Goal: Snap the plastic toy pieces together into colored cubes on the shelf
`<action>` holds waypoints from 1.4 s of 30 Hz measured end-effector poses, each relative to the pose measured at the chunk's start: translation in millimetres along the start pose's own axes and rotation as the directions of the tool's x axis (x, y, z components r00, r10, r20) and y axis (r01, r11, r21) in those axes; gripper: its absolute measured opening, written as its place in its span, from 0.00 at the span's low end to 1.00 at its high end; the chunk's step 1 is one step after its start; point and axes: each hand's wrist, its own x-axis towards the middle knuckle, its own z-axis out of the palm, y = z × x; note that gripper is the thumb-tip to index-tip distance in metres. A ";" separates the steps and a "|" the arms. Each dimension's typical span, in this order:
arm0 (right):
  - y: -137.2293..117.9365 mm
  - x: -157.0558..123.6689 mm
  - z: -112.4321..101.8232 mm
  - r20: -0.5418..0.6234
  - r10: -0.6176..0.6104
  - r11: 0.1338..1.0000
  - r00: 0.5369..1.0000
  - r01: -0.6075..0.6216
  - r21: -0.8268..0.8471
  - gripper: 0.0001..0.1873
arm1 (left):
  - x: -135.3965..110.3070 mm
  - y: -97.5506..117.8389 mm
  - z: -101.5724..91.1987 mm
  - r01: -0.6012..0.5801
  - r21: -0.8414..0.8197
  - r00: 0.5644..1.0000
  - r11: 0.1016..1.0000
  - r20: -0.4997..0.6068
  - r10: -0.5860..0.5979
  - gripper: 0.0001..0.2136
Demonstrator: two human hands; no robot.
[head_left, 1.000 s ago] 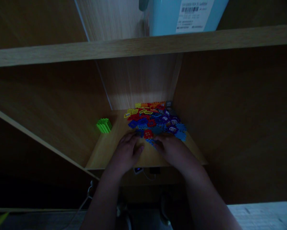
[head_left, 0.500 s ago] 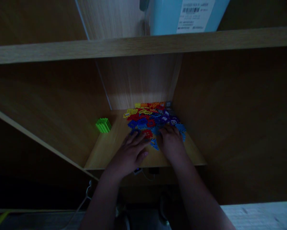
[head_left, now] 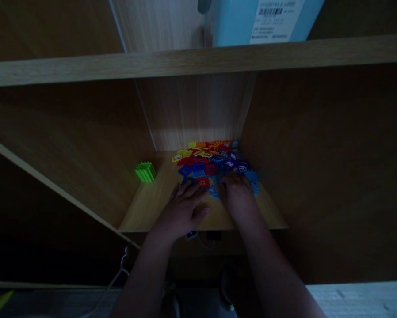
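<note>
A heap of flat, notched plastic building pieces (head_left: 198,168) in red, blue, yellow, orange and purple lies at the back of the shelf. My left hand (head_left: 181,210) rests palm down at the heap's front left edge, fingers spread and thumb out to the side. Its fingertips reach a red square piece with a window pattern (head_left: 203,182) and dark blue ones beside it. At the front right of the heap, my right hand (head_left: 237,194) is closed, with its fingers curled down among light blue pieces (head_left: 251,177). Whatever those fingers hold is hidden.
A bright green stack of notched pieces (head_left: 146,172) stands by the shelf's left wall. An upper board (head_left: 172,64) crosses above my hands, bearing a light blue box (head_left: 233,26) with a label. Below the shelf (head_left: 145,212) are a thin cable and a hanger (head_left: 124,265).
The red window piece and the blue piece at the front edge have shifted slightly back into the heap. Both hands stay nearly in place, and my right fingers look more curled.
</note>
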 end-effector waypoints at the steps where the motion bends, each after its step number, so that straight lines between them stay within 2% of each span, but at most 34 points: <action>1: -0.2 0.0 -0.6 -0.003 0.003 1.000 1.000 -0.003 0.003 0.12 | 0.5 0.3 0.5 0.000 0.001 1.000 1.000 -0.003 0.000 0.28; 7: -2.9 0.1 -4.1 -0.085 0.019 0.997 0.996 -0.012 0.080 0.11 | 4.1 2.3 1.5 0.002 -0.002 1.000 1.000 -0.008 -0.002 0.29; 14: -1.4 3.0 7.4 -0.269 -0.022 0.963 0.963 0.093 0.254 0.08 | 8.4 4.0 0.1 0.021 -0.015 0.999 1.000 0.027 -0.021 0.30; 17: -0.6 4.3 9.3 -0.297 -0.024 0.927 0.954 0.133 0.350 0.07 | 8.5 3.9 -0.2 0.025 -0.038 1.000 0.999 0.001 -0.025 0.33; 20: -1.9 4.1 6.6 -0.318 -0.037 0.889 0.947 0.177 0.423 0.06 | 8.9 2.9 0.5 0.022 -0.049 0.999 0.999 -0.024 -0.023 0.32; 24: -6.2 1.5 2.0 -0.273 -0.123 0.845 0.954 0.245 0.475 0.06 | 10.1 1.3 1.9 -0.001 -0.054 0.999 0.999 -0.043 -0.002 0.30; 29: -8.4 -0.5 0.9 -0.194 -0.153 0.859 0.969 0.227 0.459 0.07 | 9.8 0.8 2.4 -0.014 -0.064 0.997 0.998 -0.071 0.009 0.29; 37: -3.9 1.1 1.7 -0.231 0.000 0.933 0.973 0.083 0.349 0.07 | 10.9 2.1 -0.2 -0.011 -0.051 0.990 0.999 -0.140 0.003 0.25; 42: -5.6 2.8 6.8 -0.288 -0.021 0.920 0.957 0.131 0.368 0.07 | 14.8 1.7 1.1 0.042 0.020 0.991 0.999 -0.127 -0.039 0.29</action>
